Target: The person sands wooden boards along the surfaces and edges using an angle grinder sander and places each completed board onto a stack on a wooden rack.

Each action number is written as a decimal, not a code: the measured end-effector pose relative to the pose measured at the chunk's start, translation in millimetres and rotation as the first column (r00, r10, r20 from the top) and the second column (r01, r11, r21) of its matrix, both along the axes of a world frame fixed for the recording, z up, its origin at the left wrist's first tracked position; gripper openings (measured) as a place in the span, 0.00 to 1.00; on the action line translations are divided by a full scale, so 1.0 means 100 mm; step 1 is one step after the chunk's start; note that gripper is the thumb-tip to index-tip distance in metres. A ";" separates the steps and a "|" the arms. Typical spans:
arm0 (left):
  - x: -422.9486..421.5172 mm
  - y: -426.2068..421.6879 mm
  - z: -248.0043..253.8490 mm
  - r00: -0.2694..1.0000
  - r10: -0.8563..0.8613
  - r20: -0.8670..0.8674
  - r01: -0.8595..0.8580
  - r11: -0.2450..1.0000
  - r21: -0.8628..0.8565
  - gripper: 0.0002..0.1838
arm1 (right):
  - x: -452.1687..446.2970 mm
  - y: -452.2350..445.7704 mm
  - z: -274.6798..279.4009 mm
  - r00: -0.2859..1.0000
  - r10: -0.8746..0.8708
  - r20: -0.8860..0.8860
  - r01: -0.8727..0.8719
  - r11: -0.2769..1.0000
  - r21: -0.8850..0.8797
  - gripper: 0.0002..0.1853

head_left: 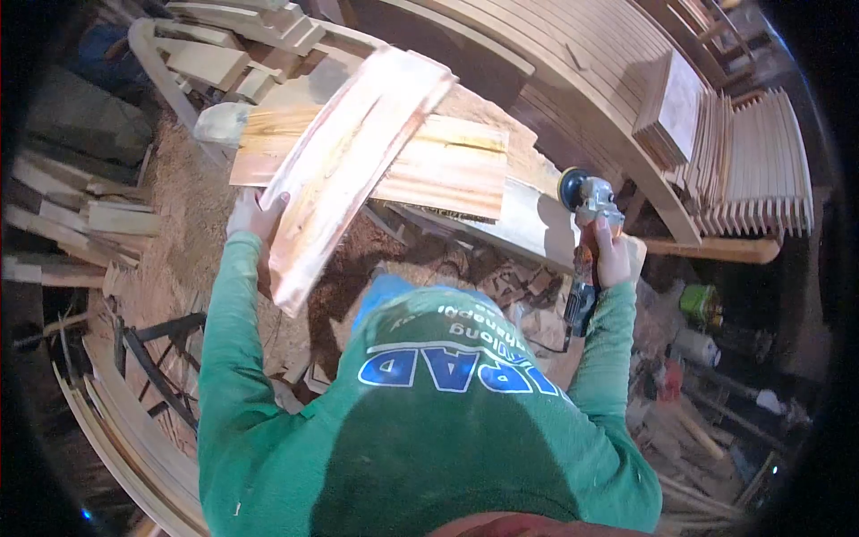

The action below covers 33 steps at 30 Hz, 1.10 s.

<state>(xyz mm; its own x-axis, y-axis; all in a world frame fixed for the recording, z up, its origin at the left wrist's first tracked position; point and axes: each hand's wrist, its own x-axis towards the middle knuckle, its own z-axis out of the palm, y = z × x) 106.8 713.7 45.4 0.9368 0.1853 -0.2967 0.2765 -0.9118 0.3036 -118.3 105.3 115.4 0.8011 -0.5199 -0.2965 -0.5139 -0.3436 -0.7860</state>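
My left hand (255, 216) is closed on the near left edge of a long, pale wooden plank (362, 152), with the thumb along its side. The plank lies slantwise across a shorter wooden board (456, 174) with yellowish grain. Both rest on a dusty workbench (537, 215). To the right, my right hand (613, 258) grips an angle grinder (591, 201) by its body. The grinder's round disc (573, 188) points up and left, apart from the plank. Whether the disc is spinning I cannot tell.
Wood offcuts (210, 63) lie on the bench's far left. A curved slatted wooden piece (573, 80) stands beyond the bench, with stacked slats (752, 161) at the right. Sawdust (170, 215) and scraps (528, 286) cover the floor. More boards (80, 215) lie at left.
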 end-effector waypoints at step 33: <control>0.05 -1.85 0.07 0.864 -0.297 0.406 0.379 0.915 -0.138 0.17 | 0.64 0.76 0.21 0.703 0.686 -0.187 -0.678 0.726 0.115 0.32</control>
